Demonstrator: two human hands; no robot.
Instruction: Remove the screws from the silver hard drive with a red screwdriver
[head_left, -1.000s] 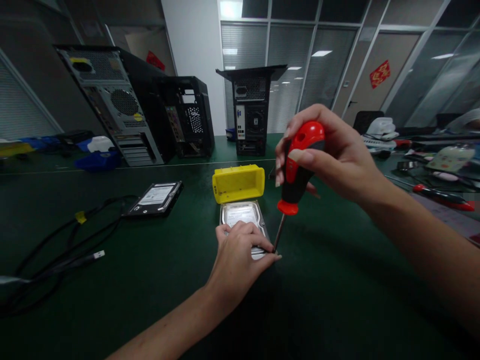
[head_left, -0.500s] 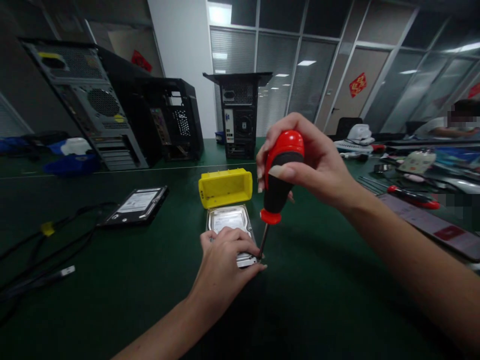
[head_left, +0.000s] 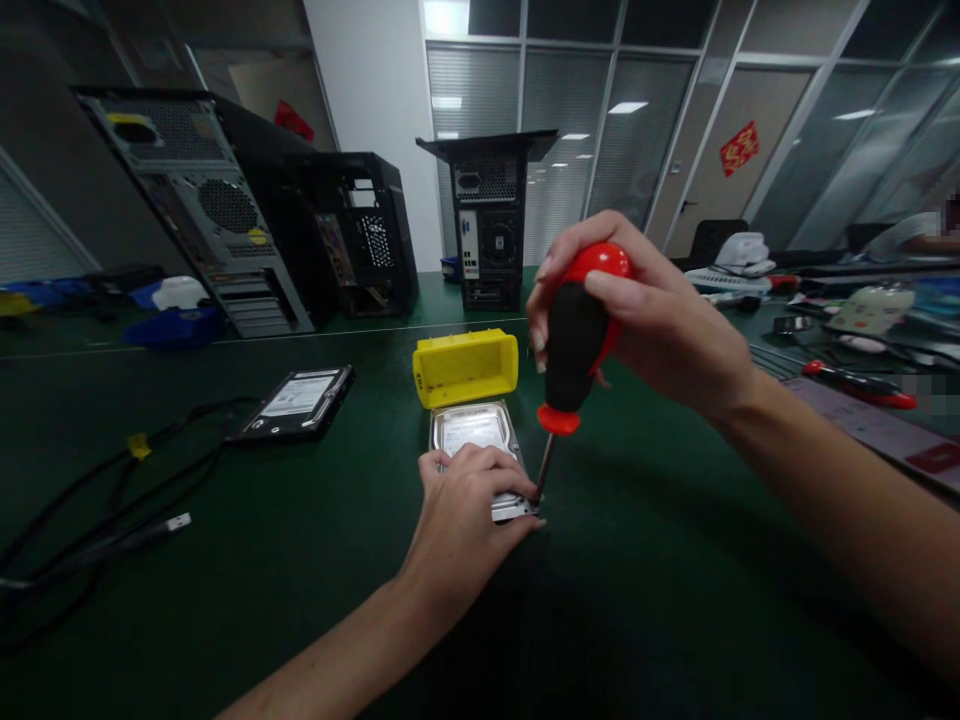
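Note:
A silver hard drive (head_left: 472, 424) lies on the green table in front of me, label side up. Across its near half rests my left hand (head_left: 480, 490), fingers curled round its edges and holding it. My right hand (head_left: 637, 310) is closed on the handle of a red and black screwdriver (head_left: 576, 340). The shaft slants down to the drive's near right corner, close to my left fingertips. Whether the tip sits in a screw is too small to tell. A yellow plastic bin (head_left: 466, 370) on its side, opening towards me, stands right behind the drive.
To the left lie a second hard drive (head_left: 296, 403) and black cables (head_left: 127, 530). Computer cases (head_left: 255, 210) stand at the back, one in the middle (head_left: 491, 225). On the right are another screwdriver (head_left: 859, 384) and assorted items. A person's sleeve (head_left: 904, 238) shows far right.
The view has shifted, so most things appear further right. My right hand's grip on the screwdriver handle has turned slightly, the thumb now higher. My left hand stays on the drive.

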